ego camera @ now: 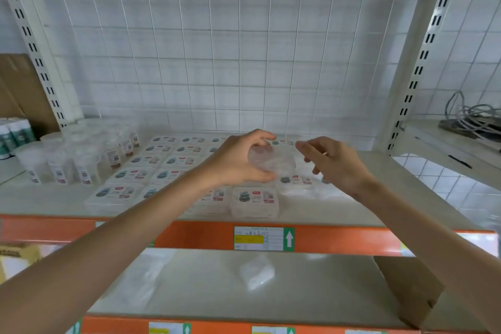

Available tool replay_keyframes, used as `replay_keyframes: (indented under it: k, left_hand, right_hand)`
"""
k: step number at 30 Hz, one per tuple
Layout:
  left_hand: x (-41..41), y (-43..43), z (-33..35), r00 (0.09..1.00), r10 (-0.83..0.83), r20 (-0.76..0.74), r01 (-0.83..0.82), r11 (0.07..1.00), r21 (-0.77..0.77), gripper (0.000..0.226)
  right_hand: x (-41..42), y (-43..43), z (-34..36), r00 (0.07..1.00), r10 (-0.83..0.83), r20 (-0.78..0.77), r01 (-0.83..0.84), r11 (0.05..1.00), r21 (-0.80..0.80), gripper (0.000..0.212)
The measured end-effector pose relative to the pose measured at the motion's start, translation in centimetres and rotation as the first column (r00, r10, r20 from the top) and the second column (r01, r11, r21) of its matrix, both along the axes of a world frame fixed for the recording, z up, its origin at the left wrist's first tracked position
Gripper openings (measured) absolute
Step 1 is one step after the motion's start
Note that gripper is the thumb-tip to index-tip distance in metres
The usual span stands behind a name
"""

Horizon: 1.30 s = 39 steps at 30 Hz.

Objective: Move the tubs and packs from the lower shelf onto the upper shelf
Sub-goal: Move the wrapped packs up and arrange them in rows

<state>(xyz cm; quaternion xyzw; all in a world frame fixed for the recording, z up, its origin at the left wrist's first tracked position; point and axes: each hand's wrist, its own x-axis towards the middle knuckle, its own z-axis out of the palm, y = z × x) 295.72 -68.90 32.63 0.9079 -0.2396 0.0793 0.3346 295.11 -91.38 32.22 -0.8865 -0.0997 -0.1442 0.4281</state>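
Lower shelf (211, 276) nearest: one clear pack (256, 272) lies mid-shelf, with a cardboard box (406, 287) at the right end. Above it is the upper shelf (393, 179). Left hand (238, 161) — grip closed round a clear tub (271, 161), thumb below and fingers over the top, held over the rows of labelled packs (151, 168). Right hand (334, 164) — grip loose and holding nothing, fingers half curled just beside the tub's right side; contact not discernible. Tall lidded tubs (81, 163) stand at the upper shelf's left.

Left hand (238, 160) round a pack (273, 161) (thumb underneath), right hand (334, 167) relaxed.
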Motion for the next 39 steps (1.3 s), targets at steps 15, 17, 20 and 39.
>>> replay_keyframes:
  k: [15, 17, 20, 39]
  left_hand:
    - [-1.9, 0.8, 0.5, 0.981, 0.127, -0.146, -0.174, 0.904, -0.389, 0.054]
    - [-2.0, 1.3, 1.4, 0.901, 0.051, -0.431, -0.274, 0.837, -0.473, 0.058]
    - [-2.3, 1.9, 1.9, 0.810, -0.002, -0.586, -0.318, 0.838, -0.443, 0.065]
    - [-1.6, 2.1, 0.1, 0.863, -0.223, -0.454, -0.169, 0.719, -0.674, 0.048]
  right_hand:
    - [-2.5, 1.9, -0.7, 0.980, 0.200, 0.019, -0.190, 0.890, 0.414, 0.019]
    - [-2.9, 1.9, -1.0, 0.974, 0.209, 0.087, -0.226, 0.876, 0.427, 0.026]
    - [-3.2, 1.9, -1.5, 0.952, 0.248, 0.177, -0.301, 0.861, 0.409, 0.029]
    - [-3.0, 2.8, -1.1, 0.984, 0.178, 0.015, -0.170, 0.909, 0.380, 0.031]
